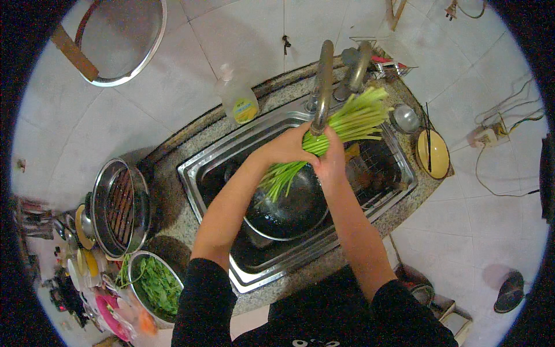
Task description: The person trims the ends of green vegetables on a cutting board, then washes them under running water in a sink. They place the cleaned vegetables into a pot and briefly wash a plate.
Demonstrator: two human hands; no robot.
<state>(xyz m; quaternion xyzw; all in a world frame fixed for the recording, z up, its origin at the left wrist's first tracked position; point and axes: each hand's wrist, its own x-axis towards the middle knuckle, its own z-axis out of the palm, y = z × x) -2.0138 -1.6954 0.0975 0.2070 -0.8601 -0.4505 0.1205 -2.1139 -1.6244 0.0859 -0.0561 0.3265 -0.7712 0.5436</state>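
Both my hands are wrapped round a thick bunch of long green stems [361, 118], just under the end of the faucet [325, 75]. My left hand [290, 146] grips it from the left, and my right hand [330, 159] closes on it from the right, the two meeting at the thumbs. The pale cut ends fan out to the upper right, while thinner green ends hang to the lower left. Below them a dark round pan [289, 211] with wet spots sits in the metal sink [243, 282]. Whether water is running I cannot tell.
A bowl of leafy greens [155, 286] stands left of the sink, beside a steel steamer pot [120, 205]. A clear pump bottle [237, 98] is behind the sink. At right are a wire rack [378, 168], a small metal bowl [405, 119] and a yellow bowl [439, 151] with chopsticks.
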